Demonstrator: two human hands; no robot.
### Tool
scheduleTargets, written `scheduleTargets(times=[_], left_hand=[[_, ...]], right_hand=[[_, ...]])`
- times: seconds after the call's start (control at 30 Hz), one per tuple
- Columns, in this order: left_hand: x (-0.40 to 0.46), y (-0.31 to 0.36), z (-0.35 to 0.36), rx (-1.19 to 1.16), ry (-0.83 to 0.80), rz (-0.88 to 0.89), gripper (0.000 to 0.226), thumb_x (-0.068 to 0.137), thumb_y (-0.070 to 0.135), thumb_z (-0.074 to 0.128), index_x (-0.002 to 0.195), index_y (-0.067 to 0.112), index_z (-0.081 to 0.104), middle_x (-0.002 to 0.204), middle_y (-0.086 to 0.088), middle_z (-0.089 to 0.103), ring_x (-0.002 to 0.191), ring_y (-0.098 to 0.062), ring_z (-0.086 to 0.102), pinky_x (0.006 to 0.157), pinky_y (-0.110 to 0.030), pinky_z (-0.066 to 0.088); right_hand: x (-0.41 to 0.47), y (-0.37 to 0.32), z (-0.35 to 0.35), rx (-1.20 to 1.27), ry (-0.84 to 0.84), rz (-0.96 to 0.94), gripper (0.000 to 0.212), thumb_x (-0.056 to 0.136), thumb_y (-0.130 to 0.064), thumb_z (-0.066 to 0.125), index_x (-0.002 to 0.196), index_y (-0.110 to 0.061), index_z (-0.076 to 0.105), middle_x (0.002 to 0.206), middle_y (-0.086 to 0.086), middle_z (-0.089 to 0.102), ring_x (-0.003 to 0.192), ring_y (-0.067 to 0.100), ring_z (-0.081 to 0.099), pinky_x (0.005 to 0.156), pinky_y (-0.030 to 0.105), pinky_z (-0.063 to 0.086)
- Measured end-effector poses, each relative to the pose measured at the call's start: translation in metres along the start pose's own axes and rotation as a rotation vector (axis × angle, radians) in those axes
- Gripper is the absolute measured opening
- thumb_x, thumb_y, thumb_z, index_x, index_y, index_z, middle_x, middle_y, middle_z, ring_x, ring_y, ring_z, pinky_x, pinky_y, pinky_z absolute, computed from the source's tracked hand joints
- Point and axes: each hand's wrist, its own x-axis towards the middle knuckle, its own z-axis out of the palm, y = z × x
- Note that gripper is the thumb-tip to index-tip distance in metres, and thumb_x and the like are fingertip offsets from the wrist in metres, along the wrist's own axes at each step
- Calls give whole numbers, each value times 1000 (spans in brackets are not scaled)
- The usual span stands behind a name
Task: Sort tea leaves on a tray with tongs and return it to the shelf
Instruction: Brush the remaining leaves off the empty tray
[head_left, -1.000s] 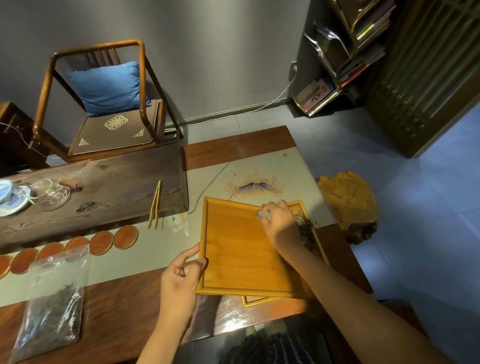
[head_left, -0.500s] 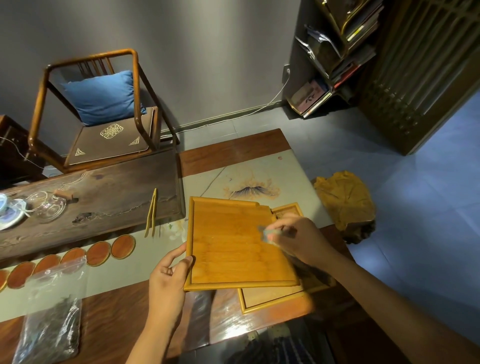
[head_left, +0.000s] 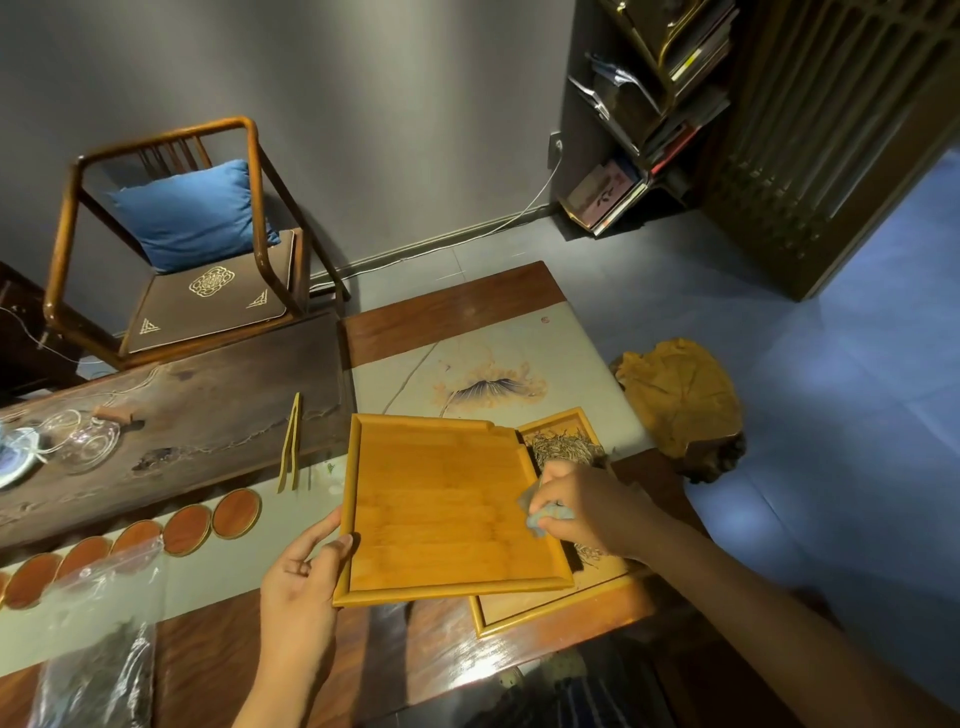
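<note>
Bamboo, warm yellow, was under both hands. The fingers of the right hand (head_left: 587, 506) were curled together and pinched a small pale cloth (head_left: 545, 514) at the right edge of the upper tray (head_left: 441, 499). The left hand (head_left: 301, 577) held the near left corner of this tray, with the thumb on the rim and the other fingers only loosely bent, so the tray rested tilted over a second tray (head_left: 524, 613). The tea leaves (head_left: 563, 447) lay in that lower tray, on its far right part, just beside the wiping hand.

The step in hand looked like wiping the upper tray clean. To do it well, I think the cloth should go in straight strokes toward the open notch, while the left hand keeps the tray steady, so that dust falls off and not onto the leaves.

The tongs (head_left: 291, 447) lay untouched on the bench (head_left: 395, 327), left of the trays. Near them stood a row of round coasters (head_left: 187, 530), and a plastic bag (head_left: 98, 649) with dark leaves lay at the near left.
</note>
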Motion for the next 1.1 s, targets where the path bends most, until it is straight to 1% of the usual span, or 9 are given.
scheduleTargets(times=[0.13, 0.3, 0.5, 0.63, 0.73, 0.8, 0.9, 1.03, 1.1], left_hand=[[-2, -3, -3, 29, 24, 33, 27, 92, 5, 56, 100, 29, 67, 56, 17, 71, 52, 6, 64, 47, -2, 45], [-4, -9, -13, 63, 14, 51, 31, 91, 4, 57, 110, 25, 71, 63, -19, 60, 62, -25, 49, 44, -9, 40], [-10, -10, -19, 68, 27, 45, 32, 90, 0, 58, 108, 23, 71, 67, -17, 63, 65, -22, 54, 49, -10, 43], [-11, -12, -23, 33, 116, 0, 28, 89, -4, 58, 108, 13, 71, 80, -1, 74, 58, 6, 65, 57, -2, 49], [-6, -13, -27, -4, 172, -23, 27, 90, -3, 57, 111, 7, 69, 83, -5, 71, 63, 0, 66, 55, 0, 47], [-3, -10, -29, -40, 206, -34, 27, 91, -2, 55, 112, 8, 68, 83, -8, 73, 68, -7, 66, 53, 0, 47], [0, -5, -32, -73, 251, -19, 26, 92, 0, 53, 110, 14, 66, 67, 14, 74, 61, 8, 66, 50, 1, 45], [5, -8, -46, -113, 351, -45, 28, 93, 5, 54, 118, 11, 66, 98, -9, 71, 74, 1, 66, 57, -5, 50], [8, -10, -55, -134, 420, -56, 29, 92, 5, 54, 117, 14, 66, 105, -9, 67, 82, 1, 59, 61, -13, 51]], right_hand=[[14, -5, -5, -93, 187, -66, 17, 87, -15, 64, 97, -5, 71, 95, 9, 56, 82, 20, 56, 73, 30, 44], [41, -7, -8, -169, 376, 31, 19, 88, -19, 63, 101, -9, 71, 102, 8, 56, 88, 21, 58, 74, 22, 42], [52, 5, -15, -141, 489, 142, 13, 85, -13, 65, 93, -7, 73, 95, 14, 61, 80, 28, 59, 75, 40, 49], [56, 10, -23, 242, 531, 299, 11, 84, -11, 68, 90, -3, 73, 83, 10, 66, 79, 22, 61, 69, 25, 47], [65, 8, -32, 585, 529, 375, 15, 89, -4, 62, 97, 7, 68, 80, 12, 65, 68, 16, 60, 55, 9, 46], [76, 5, -42, 798, 475, 438, 11, 93, -4, 57, 94, 0, 67, 72, 5, 65, 57, 10, 61, 47, 9, 47], [104, -1, -55, 1070, 416, 389, 12, 94, 5, 48, 92, 3, 60, 64, 2, 64, 50, 5, 63, 49, 12, 49], [151, -11, -55, 801, 487, 221, 9, 87, 0, 62, 92, -4, 68, 85, 0, 65, 67, -7, 63, 62, 3, 46], [180, -15, -51, 669, 445, 171, 8, 87, -6, 64, 90, -11, 70, 88, -1, 68, 79, 2, 64, 69, 8, 48]])
